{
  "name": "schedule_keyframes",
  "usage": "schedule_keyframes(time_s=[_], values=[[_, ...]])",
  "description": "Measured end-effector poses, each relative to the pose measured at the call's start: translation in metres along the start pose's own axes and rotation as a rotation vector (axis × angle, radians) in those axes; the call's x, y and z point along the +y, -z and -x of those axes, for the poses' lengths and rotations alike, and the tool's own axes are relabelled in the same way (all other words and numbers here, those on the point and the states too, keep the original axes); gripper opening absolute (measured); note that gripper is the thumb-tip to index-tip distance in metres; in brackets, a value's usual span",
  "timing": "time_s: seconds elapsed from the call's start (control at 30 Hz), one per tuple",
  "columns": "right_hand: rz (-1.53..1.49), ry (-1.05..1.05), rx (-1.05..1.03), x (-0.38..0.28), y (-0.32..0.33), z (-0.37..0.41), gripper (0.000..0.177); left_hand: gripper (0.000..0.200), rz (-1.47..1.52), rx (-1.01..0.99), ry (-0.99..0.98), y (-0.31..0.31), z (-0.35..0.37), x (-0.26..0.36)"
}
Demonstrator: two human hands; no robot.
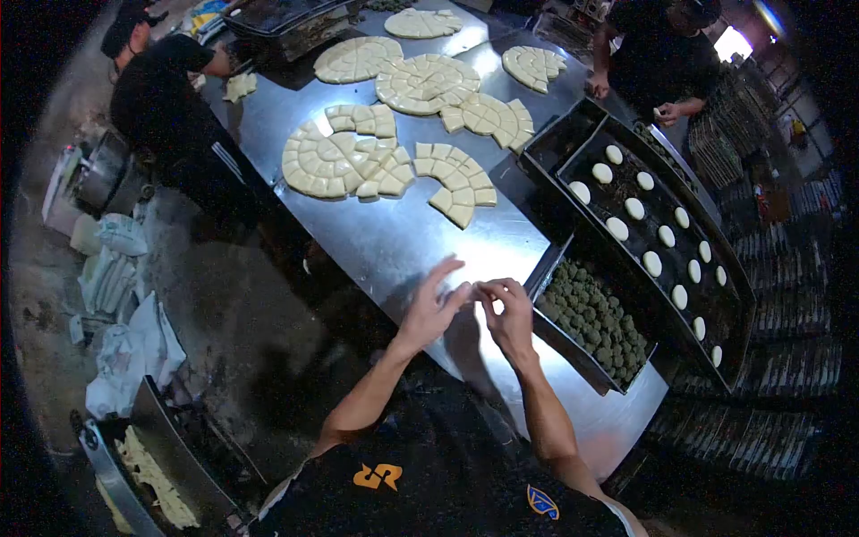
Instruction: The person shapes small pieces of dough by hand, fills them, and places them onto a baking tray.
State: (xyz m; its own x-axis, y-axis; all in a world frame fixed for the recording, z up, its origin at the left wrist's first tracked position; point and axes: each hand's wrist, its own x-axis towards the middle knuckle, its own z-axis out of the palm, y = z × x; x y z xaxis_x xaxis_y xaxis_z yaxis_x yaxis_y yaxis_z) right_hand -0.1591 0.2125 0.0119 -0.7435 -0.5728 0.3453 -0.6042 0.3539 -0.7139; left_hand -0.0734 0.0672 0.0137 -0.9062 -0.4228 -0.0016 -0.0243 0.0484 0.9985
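Both my hands are raised over the near part of the metal table, their fingertips close together. My left hand [428, 309] has its fingers apart, with the thumb reaching toward the right fingertips. My right hand [508, 315] is closed in a pinch; whatever it may hold is hidden. Just right of it, a metal tray [586, 369] holds many dark green filling balls [595, 315]. Ahead of my hands lies a curved strip of cut dough [458, 179], beside a larger round of cut dough [313, 166].
The metal table [358, 246] carries more scored dough rounds [428, 83] farther off. A long black baking tray [617, 255] with pale dough pieces stands at right. Co-workers stand at the far left [157, 98] and far right [667, 63]. A dough-filled container [148, 470] is lower left.
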Motion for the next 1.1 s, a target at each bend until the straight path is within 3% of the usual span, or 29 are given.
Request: schedule_keyframes(time_s=[0.03,0.1,0.17,0.2,0.23,0.33,0.43,0.47,0.5,0.63,0.83,0.9,0.93,0.97,1.0,1.03,1.07,1.1], values=[[0.086,-0.103,-0.109,0.049,-0.025,0.021,0.015,0.040,-0.160,0.131,-0.112,0.005,0.002,0.001],[0.075,-0.179,-0.126,0.062,-0.029,0.025,0.015,0.037,-0.011,0.239,-0.028,0.023,0.003,-0.001],[0.426,0.071,-0.277,0.049,-0.010,0.005,0.024,0.033,0.047,0.281,0.010,0.045,0.008,0.003],[0.386,-0.044,-0.193,0.026,0.005,-0.013,0.034,0.031,0.013,0.341,-0.042,0.051,0.009,0.002],[0.390,0.058,-0.044,0.018,0.015,-0.031,0.038,0.029,-0.011,0.381,-0.033,0.059,0.012,0.001],[0.331,-0.034,0.235,-0.021,0.037,-0.073,0.035,0.027,-0.011,0.465,0.021,0.077,0.024,-0.015],[0.521,-0.112,0.326,-0.004,-0.011,-0.070,0.032,0.026,-0.001,0.494,0.069,0.082,0.035,-0.022],[0.375,-0.232,0.166,0.040,-0.058,-0.051,0.034,0.026,0.027,0.502,0.086,0.081,0.036,-0.025],[0.507,-0.126,-0.041,0.061,-0.084,-0.026,0.036,0.026,0.024,0.504,0.089,0.081,0.035,-0.025],[0.465,-0.216,-0.097,0.057,-0.081,-0.038,0.033,0.024,-0.032,0.421,0.095,0.070,0.004,-0.016],[0.507,-0.105,-0.044,0.077,-0.081,-0.038,0.034,0.028,-0.112,0.103,-0.046,0.051,-0.104,-0.044],[0.541,-0.010,-0.315,0.085,-0.066,-0.028,0.033,0.033,-0.341,0.068,-0.187,0.049,-0.151,-0.073],[0.461,-0.212,-0.418,0.078,-0.055,-0.020,0.032,0.039,-0.371,0.050,-0.149,0.049,-0.171,-0.086],[0.366,-0.426,-0.494,0.068,-0.047,-0.016,0.032,0.042,-0.447,0.060,-0.256,0.049,-0.187,-0.101],[0.408,-0.351,-0.697,0.065,-0.040,-0.019,0.033,0.045,-0.515,0.084,-0.307,0.049,-0.208,-0.125],[0.438,-0.279,-0.907,0.066,-0.030,-0.019,0.034,0.047,-0.438,-0.026,-0.191,0.054,-0.223,-0.140],[0.249,-0.252,-0.734,0.063,-0.014,-0.003,0.032,0.044,-0.579,0.029,-0.313,0.052,-0.231,-0.141],[0.073,-0.201,-0.562,0.054,0.005,0.008,0.031,0.041,-0.724,0.032,-0.238,0.060,-0.250,-0.163]])
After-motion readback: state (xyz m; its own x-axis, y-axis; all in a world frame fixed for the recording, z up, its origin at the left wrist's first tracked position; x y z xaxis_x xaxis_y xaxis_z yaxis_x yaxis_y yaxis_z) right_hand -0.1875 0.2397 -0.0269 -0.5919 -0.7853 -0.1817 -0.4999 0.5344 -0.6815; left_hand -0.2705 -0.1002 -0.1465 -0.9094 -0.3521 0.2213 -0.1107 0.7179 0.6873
